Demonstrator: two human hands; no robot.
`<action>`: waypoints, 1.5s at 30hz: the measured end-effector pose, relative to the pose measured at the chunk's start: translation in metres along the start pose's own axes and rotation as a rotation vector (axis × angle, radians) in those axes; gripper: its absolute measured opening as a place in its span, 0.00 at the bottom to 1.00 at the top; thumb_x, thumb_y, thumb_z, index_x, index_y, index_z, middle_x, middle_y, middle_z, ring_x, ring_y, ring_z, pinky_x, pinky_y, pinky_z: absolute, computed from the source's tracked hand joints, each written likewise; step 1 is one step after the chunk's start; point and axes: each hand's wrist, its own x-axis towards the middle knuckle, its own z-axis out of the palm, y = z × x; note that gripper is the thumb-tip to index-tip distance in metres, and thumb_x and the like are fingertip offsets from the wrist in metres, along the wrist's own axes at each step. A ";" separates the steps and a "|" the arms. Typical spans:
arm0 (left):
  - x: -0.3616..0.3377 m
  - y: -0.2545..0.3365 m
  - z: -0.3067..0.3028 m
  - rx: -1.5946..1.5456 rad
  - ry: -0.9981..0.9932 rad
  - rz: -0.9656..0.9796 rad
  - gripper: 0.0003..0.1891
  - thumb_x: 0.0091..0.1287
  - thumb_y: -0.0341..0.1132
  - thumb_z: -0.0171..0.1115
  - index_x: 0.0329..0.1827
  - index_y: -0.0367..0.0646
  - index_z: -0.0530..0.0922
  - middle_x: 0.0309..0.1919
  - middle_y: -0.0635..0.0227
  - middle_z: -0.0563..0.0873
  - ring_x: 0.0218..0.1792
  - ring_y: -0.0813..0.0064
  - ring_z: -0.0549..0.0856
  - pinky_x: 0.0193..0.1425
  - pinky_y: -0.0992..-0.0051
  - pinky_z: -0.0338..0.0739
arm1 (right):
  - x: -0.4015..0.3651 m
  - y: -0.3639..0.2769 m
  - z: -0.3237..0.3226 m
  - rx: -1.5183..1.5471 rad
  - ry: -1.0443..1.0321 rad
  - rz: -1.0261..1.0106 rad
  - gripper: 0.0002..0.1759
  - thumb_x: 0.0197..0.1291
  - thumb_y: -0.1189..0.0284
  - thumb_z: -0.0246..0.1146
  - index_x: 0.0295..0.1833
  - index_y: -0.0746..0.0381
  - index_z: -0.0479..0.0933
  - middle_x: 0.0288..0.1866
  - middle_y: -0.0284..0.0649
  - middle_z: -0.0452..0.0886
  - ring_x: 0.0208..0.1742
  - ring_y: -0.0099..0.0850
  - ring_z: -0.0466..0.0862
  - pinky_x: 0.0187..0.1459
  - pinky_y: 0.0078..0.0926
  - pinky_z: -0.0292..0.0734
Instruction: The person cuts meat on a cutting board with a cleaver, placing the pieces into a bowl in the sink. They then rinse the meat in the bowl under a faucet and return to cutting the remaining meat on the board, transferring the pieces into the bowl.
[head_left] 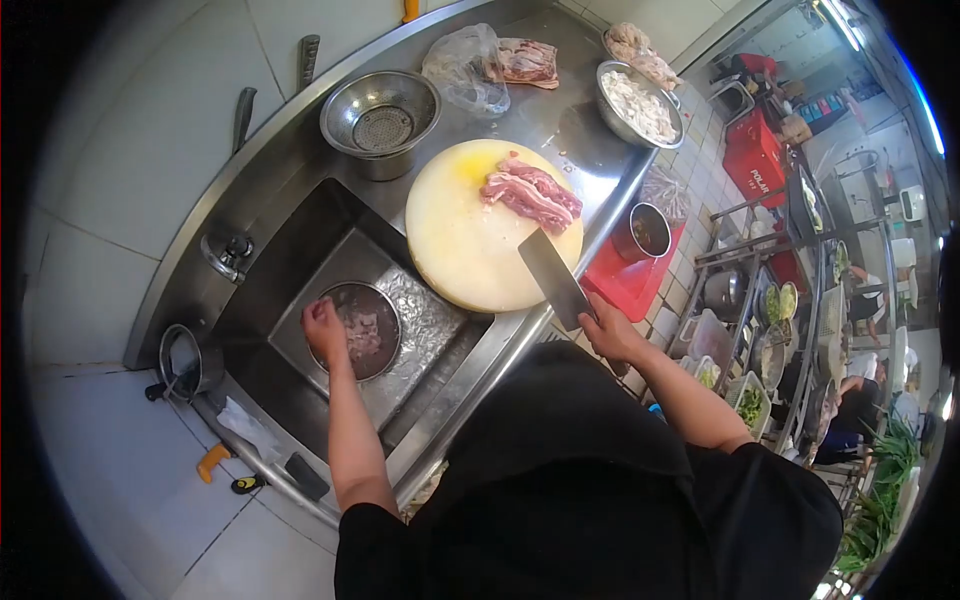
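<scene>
My right hand (608, 330) is wrapped round the handle of a cleaver (555, 280), whose blade reaches to the edge of the round cutting board (450, 235). Strips of raw meat (530, 192) lie on the board's far right part. Over the sink (310, 240), my left hand (325, 328) has its fingers curled together; whether they hold anything cannot be made out. It is at the left rim of a round bowl (385, 368) in the basin, and small pale meat pieces (362, 335) sit in that bowl.
Metal bowls (380, 112), a plastic bag (468, 70), more meat (528, 62) and a bowl of white pieces (640, 105) stand along the counter. A pot (642, 232) rests on a red board (610, 280). Right: shelves (745, 300), a person (862, 390). Left: a faucet (228, 255).
</scene>
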 end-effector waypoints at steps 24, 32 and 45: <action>-0.110 0.274 0.085 0.715 -0.741 0.484 0.25 0.60 0.49 0.72 0.52 0.39 0.84 0.53 0.48 0.84 0.55 0.48 0.84 0.63 0.57 0.77 | 0.014 0.131 -0.085 0.413 0.126 -0.022 0.16 0.72 0.67 0.59 0.60 0.64 0.74 0.35 0.43 0.81 0.32 0.32 0.79 0.39 0.36 0.75; -0.143 0.277 0.099 0.357 -0.554 0.689 0.28 0.56 0.36 0.74 0.61 0.40 0.78 0.62 0.48 0.79 0.66 0.48 0.77 0.70 0.61 0.72 | 0.050 0.095 -0.077 0.072 0.110 -0.321 0.14 0.72 0.66 0.56 0.56 0.63 0.68 0.40 0.65 0.82 0.46 0.67 0.81 0.46 0.61 0.73; -0.171 0.272 0.153 0.268 -0.534 0.614 0.17 0.63 0.32 0.72 0.53 0.37 0.81 0.48 0.54 0.85 0.46 0.57 0.87 0.52 0.64 0.82 | 0.092 0.006 -0.058 -0.225 -0.027 -0.383 0.10 0.72 0.72 0.49 0.52 0.68 0.67 0.34 0.62 0.84 0.40 0.61 0.86 0.44 0.60 0.78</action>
